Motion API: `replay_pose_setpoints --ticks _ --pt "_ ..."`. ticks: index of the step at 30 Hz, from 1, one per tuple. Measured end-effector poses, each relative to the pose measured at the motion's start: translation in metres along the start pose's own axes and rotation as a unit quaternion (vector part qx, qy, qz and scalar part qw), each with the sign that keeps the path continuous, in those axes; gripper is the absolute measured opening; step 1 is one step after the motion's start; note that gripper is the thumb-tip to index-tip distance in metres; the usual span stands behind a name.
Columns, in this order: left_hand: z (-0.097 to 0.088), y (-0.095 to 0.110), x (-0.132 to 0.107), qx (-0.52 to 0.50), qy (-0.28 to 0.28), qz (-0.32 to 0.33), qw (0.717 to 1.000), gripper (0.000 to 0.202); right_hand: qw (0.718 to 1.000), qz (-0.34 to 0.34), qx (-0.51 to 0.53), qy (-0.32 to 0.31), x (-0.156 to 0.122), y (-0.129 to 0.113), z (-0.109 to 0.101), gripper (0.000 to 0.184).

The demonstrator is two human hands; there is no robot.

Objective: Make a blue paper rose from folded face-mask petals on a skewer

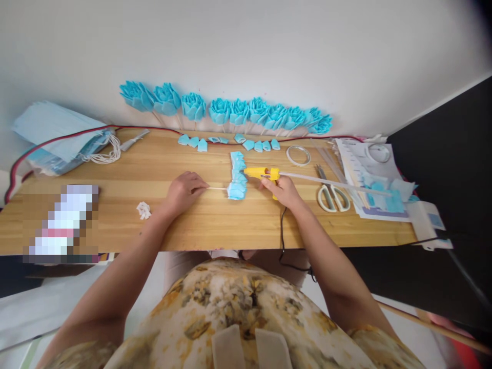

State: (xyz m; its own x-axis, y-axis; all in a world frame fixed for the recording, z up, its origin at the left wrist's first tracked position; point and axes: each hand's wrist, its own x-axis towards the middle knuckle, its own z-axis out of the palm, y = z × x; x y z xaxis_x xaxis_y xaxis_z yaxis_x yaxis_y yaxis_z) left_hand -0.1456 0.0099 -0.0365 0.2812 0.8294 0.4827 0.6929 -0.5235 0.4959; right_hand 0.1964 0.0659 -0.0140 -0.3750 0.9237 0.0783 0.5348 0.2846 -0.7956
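Observation:
My left hand (186, 191) pinches a thin pale stick (217, 188) that lies level, just above or on the wooden table (207, 225). At the stick's right end is a strip of folded light-blue petals (238, 174), running away from me across the table. My right hand (283, 188) is wrapped round a yellow glue gun (265, 173). Its nozzle points left and is at the strip's right edge; whether it touches cannot be made out. A long clear glue stick (319, 180) sticks out of the gun's back.
Blue paper flowers (220, 110) on sticks lean along the wall. Loose folded petals (202, 145) lie before them. Scissors (332, 197), a tape roll (298, 155) and papers (378, 179) are at right; blue sheets (63, 125), white cords (107, 151) and a blurred device (65, 220) at left.

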Motion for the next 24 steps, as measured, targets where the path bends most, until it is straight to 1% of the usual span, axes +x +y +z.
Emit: replay_pose_setpoints --ticks 4,9,12,15,20,24 --pt "-0.001 0.000 0.001 0.001 -0.003 0.007 1.000 0.023 0.999 0.015 0.034 0.025 0.000 0.001 -0.007 0.055" --pt "-0.001 0.001 0.001 -0.005 -0.010 -0.003 1.000 0.024 0.985 0.058 0.155 0.039 0.001 -0.001 -0.010 0.065" --pt "-0.001 0.001 0.001 -0.007 -0.011 -0.007 1.000 0.024 0.978 0.070 0.195 0.041 0.001 -0.003 -0.008 0.066" --pt "-0.001 0.001 0.001 0.002 -0.006 -0.004 1.000 0.024 0.977 0.067 0.199 0.037 0.002 0.001 -0.005 0.065" --pt "-0.001 0.002 0.000 0.003 -0.004 -0.002 1.000 0.024 0.981 0.054 0.181 0.042 0.004 0.013 0.003 0.062" --pt "-0.001 0.002 0.001 0.000 -0.008 -0.008 1.000 0.024 0.987 0.053 0.146 0.042 0.004 0.011 0.006 0.064"
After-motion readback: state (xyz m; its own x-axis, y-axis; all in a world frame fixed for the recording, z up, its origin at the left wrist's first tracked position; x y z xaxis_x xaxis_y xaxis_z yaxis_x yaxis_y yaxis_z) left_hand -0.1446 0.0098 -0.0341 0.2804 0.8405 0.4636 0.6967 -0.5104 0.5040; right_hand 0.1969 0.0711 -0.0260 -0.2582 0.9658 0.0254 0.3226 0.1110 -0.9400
